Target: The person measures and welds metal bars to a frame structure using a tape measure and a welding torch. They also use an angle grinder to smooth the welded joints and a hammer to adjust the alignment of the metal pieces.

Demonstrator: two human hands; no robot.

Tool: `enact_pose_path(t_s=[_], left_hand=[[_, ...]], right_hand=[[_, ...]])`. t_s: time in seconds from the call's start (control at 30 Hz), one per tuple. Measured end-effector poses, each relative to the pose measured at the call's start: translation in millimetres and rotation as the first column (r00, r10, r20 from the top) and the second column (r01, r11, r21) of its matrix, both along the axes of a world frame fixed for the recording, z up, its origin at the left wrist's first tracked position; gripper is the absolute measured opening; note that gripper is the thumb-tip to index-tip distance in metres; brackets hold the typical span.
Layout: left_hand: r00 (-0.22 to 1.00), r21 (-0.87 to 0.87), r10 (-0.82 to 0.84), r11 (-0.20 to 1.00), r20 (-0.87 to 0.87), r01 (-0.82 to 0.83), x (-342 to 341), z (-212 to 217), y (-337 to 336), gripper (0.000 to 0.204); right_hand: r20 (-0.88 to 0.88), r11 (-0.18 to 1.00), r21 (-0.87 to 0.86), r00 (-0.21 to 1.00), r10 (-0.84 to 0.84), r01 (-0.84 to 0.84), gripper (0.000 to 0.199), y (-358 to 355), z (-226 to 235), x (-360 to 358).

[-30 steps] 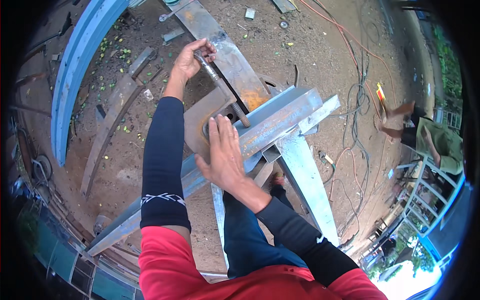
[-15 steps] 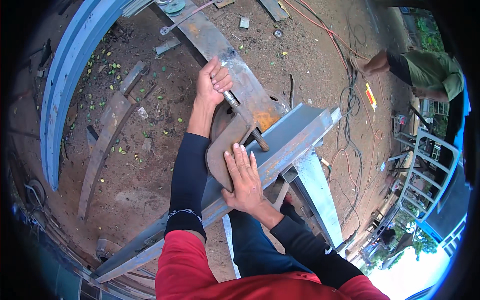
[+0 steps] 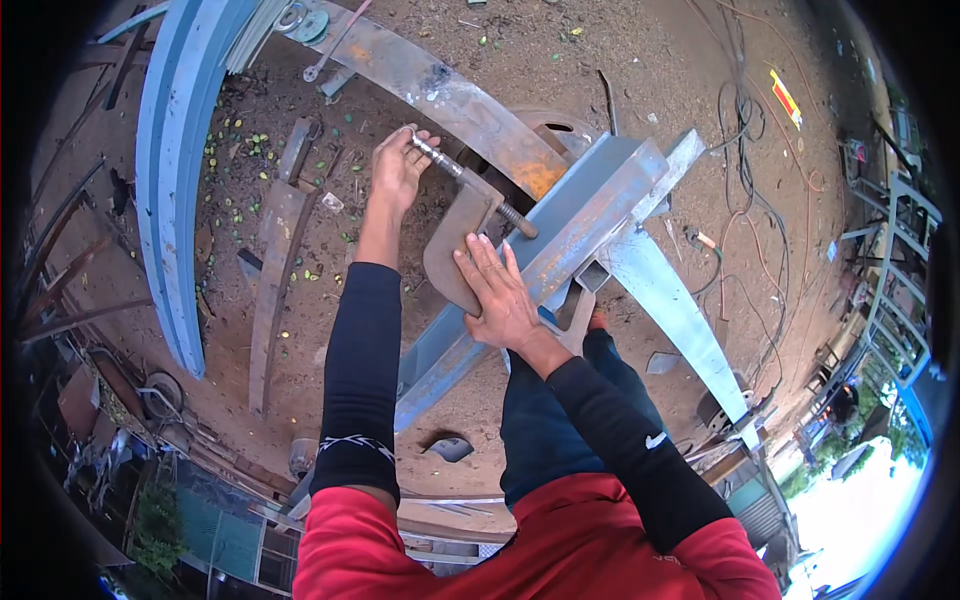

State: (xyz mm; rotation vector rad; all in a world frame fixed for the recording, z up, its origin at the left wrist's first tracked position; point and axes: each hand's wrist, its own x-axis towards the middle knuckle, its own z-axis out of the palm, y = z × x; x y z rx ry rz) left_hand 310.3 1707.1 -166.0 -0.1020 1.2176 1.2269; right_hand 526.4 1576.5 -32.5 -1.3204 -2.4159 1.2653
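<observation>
A rusty C-clamp sits on a grey steel channel beam, its threaded screw pointing down toward the channel. My left hand has its fingers curled round the upper end of that screw, at a shiny ribbed section. Flat against the clamp's curved body lies my right hand, its fingers stretched out and the thumb near the clamp's lower edge. Behind the clamp, a broad steel plate with rust patches runs up to the channel. The clamp's far jaw is hidden.
A long curved blue-grey beam stands at the left. Rusty curved strips lie on the dirt. Below the channel, a pale tapered steel leg slants right. Black and orange cables trail across the ground beyond it.
My left hand has rolled at the screw's end, from a tight fist to a looser curl. The view has shifted, and a person at the right has left it. My right hand stays on the clamp.
</observation>
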Motion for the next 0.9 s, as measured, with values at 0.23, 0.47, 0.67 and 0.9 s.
enact_pose_path(t_s=[0.23,0.47,0.67,0.9], left_hand=[[0.548,-0.522,-0.581,0.805,-0.601,0.280,-14,-16,-23,0.028],[0.984,0.132,0.014,0.990,0.179,-0.039,20,-48,-55,0.045],[0.993,0.114,0.117,0.987,-0.030,-0.113,36,-57,-92,0.053],[0.934,-0.054,0.324,0.941,-0.147,-0.335,86,70,-142,0.066]], right_hand=[[-0.047,0.996,0.080,0.998,-0.044,0.048,0.087,6,-8,5],[0.081,0.977,-0.046,0.975,-0.204,0.209,0.062,7,2,4],[0.189,0.951,-0.261,0.975,-0.120,0.168,0.056,7,4,-9],[0.192,0.940,-0.238,0.961,-0.201,0.245,0.058,3,32,18]])
